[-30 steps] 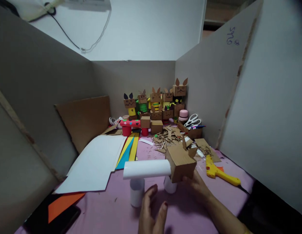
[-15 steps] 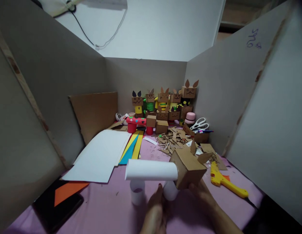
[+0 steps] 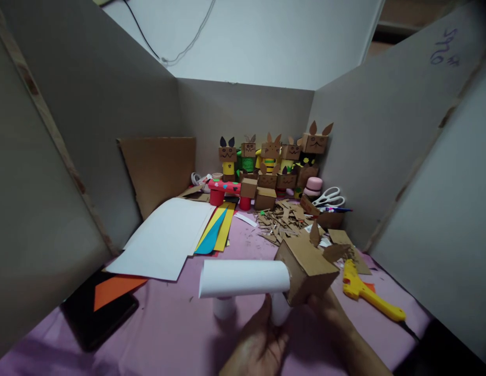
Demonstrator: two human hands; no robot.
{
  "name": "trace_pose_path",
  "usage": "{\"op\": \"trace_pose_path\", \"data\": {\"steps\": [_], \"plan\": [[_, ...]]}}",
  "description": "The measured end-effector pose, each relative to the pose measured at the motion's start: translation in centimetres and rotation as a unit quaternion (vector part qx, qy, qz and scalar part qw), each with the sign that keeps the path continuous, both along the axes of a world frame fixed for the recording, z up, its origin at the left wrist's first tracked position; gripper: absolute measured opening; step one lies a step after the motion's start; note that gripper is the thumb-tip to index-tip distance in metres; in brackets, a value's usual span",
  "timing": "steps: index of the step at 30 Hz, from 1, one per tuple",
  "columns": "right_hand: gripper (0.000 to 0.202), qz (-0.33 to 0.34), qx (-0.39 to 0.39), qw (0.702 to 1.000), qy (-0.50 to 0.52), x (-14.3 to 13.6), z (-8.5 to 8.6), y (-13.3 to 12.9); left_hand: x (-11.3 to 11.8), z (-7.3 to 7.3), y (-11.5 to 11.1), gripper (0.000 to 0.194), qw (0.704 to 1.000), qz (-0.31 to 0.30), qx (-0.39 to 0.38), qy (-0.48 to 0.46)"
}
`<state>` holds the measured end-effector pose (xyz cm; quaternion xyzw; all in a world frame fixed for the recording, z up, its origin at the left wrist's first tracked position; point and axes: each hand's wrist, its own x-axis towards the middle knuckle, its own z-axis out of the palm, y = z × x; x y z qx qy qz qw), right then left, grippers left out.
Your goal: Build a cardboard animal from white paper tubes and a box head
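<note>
Low in the frame's centre, the left hand grips a white paper leg of the paper-roll figure. Right hand closes under its cardboard head. Yellow glue gun lies right.

your left hand sits just before the paper animal, your right hand beneath its cardboard head. the glue gun lies right of it, paper sheets behind-left, finished figures along the back wall, scissors at their right.
</note>
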<state>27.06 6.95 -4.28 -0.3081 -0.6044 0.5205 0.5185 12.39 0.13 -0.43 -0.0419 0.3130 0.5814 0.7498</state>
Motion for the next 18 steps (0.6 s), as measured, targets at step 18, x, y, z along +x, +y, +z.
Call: {"op": "trace_pose_path", "data": {"steps": [18], "plan": [[0.074,-0.017,0.006,1.0,-0.002,0.3,-0.3,0.5,-1.2,-2.3,-0.9,0.061,0.956,0.008,0.06,0.286]]}}
